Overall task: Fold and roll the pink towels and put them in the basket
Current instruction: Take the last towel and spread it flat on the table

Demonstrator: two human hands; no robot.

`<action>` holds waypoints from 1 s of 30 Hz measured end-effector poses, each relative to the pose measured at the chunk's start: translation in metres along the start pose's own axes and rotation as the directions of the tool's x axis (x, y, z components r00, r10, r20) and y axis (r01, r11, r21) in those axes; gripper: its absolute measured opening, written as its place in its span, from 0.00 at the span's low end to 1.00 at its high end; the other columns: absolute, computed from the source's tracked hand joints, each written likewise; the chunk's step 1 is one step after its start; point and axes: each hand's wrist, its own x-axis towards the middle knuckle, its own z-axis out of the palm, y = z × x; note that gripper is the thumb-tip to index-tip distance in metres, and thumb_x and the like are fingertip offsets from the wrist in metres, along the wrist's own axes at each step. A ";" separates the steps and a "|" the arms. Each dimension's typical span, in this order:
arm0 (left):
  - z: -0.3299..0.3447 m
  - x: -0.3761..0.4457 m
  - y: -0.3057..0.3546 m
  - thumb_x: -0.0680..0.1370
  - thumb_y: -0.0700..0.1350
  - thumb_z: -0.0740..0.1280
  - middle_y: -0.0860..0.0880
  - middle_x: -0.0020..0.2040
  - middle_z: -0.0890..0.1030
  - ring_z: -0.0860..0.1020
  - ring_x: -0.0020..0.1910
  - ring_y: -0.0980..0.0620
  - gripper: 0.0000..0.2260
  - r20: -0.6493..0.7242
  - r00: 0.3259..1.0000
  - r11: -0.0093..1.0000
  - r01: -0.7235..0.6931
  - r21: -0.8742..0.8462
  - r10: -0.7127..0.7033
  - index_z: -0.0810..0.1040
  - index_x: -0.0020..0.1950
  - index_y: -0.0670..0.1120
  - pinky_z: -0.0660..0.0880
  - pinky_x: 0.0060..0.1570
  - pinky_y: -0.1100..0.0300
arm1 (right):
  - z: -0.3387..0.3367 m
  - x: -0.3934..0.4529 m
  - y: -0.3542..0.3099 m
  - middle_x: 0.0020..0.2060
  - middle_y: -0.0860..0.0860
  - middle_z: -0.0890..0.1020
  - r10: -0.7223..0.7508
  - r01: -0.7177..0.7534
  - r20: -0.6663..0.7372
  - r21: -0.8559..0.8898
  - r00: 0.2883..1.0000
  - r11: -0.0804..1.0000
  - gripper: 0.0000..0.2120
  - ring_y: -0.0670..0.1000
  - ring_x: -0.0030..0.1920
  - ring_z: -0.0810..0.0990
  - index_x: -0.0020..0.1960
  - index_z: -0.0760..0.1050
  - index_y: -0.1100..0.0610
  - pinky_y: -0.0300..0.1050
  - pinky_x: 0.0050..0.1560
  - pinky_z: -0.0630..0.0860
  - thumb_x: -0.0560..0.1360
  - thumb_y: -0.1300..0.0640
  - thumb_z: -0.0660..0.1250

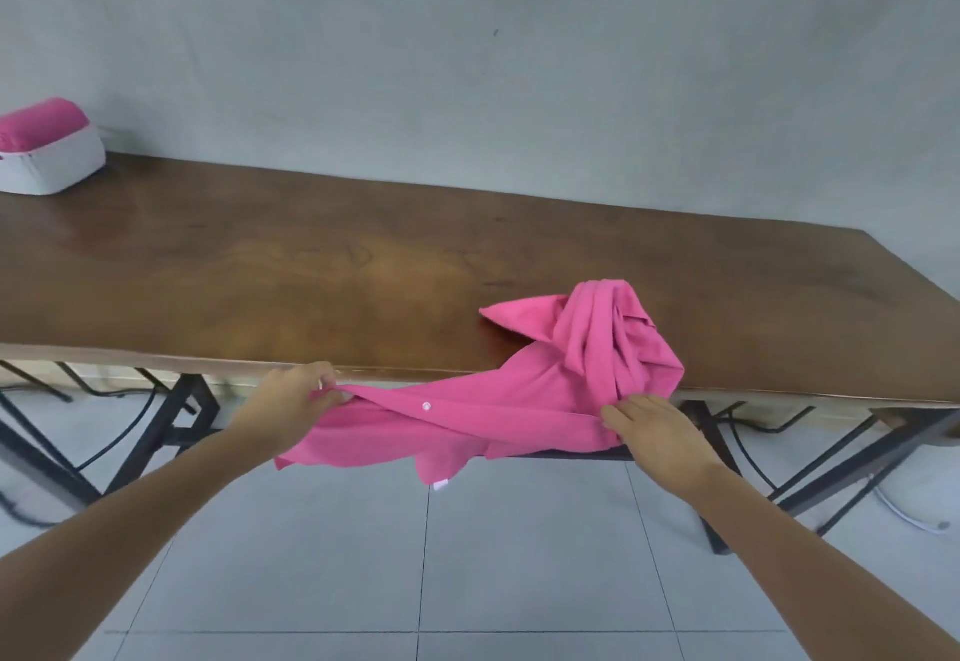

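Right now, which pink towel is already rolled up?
The rolled pink towel in the white basket at far left; the crumpled pink towel held by both hands is still loose.

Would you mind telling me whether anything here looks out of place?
The pink towel is bunched, half on the table, half hanging over its near edge between the left hand and right hand.

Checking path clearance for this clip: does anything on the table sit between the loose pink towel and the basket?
Nothing visible does. The loose pink towel hangs off the near table edge, held by both hands; bare wooden table stretches to the white basket at the far left.
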 end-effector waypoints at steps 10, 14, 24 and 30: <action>-0.070 -0.017 -0.112 0.76 0.58 0.69 0.49 0.29 0.77 0.75 0.29 0.49 0.12 0.024 0.997 0.997 -0.075 0.032 0.074 0.73 0.36 0.55 0.73 0.36 0.53 | -0.006 0.036 -0.114 0.24 0.50 0.74 -0.002 -0.007 -0.106 -0.089 0.994 0.996 0.16 0.53 0.24 0.73 0.33 0.75 0.54 0.46 0.26 0.69 0.78 0.50 0.60; -0.100 -0.030 -0.168 0.77 0.54 0.71 0.49 0.30 0.75 0.74 0.32 0.49 0.15 0.073 0.984 0.985 -0.166 0.037 0.163 0.69 0.35 0.55 0.68 0.35 0.55 | -0.018 0.050 -0.184 0.19 0.48 0.73 0.195 -0.196 0.154 -0.006 0.969 0.981 0.13 0.50 0.17 0.72 0.33 0.78 0.54 0.39 0.18 0.63 0.68 0.48 0.77; -0.160 -0.044 -0.260 0.78 0.54 0.70 0.50 0.32 0.77 0.76 0.34 0.46 0.13 -0.022 0.977 0.977 -0.211 0.041 0.212 0.75 0.39 0.48 0.71 0.35 0.52 | -0.035 0.088 -0.284 0.29 0.49 0.76 0.633 -0.681 0.252 0.261 0.732 0.684 0.32 0.53 0.33 0.76 0.38 0.70 0.55 0.50 0.36 0.75 0.77 0.28 0.47; -0.204 -0.046 -0.275 0.75 0.52 0.74 0.47 0.26 0.75 0.74 0.27 0.46 0.14 -0.101 0.967 0.971 -0.238 -0.015 0.235 0.73 0.38 0.48 0.70 0.29 0.53 | -0.056 0.102 -0.323 0.23 0.48 0.64 0.742 -0.733 0.163 0.389 0.650 0.557 0.30 0.51 0.27 0.67 0.30 0.60 0.55 0.50 0.33 0.70 0.76 0.30 0.55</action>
